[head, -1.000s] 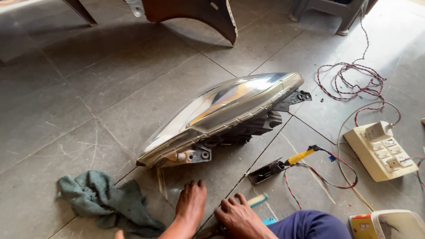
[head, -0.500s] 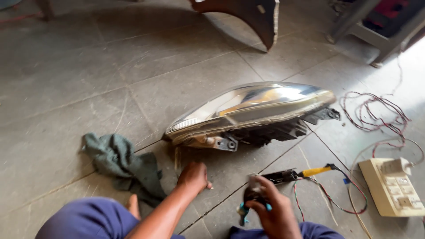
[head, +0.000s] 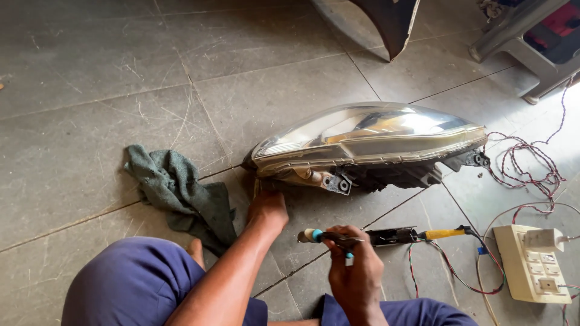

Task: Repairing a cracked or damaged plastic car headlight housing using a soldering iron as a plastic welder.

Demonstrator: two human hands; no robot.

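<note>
A person in blue trousers sits on a grey tiled floor (head: 90, 72) beside a car headlamp unit with a clear curved lens and black rear housing (head: 368, 142), which lies on its side across the tile joints. The left hand (head: 267, 208) reaches forward and rests at the lamp's near left corner, fingers curled down against the floor and the lower edge of the unit; whether it grips anything cannot be told. The right hand (head: 353, 271) is closed tight around a small hand tool with a pale blue-tipped handle (head: 314, 235), its handle end jutting out to the left of the fist. Just beyond that hand, a soldering iron with a yellow handle and dark metal front (head: 417, 234) lies on the floor, untouched. A crumpled dark green rag (head: 178, 190) sits near the left forearm. To the right stand a cream switchboard with sockets (head: 531, 262) and tangled red-and-white twisted wires (head: 525, 166).
</note>
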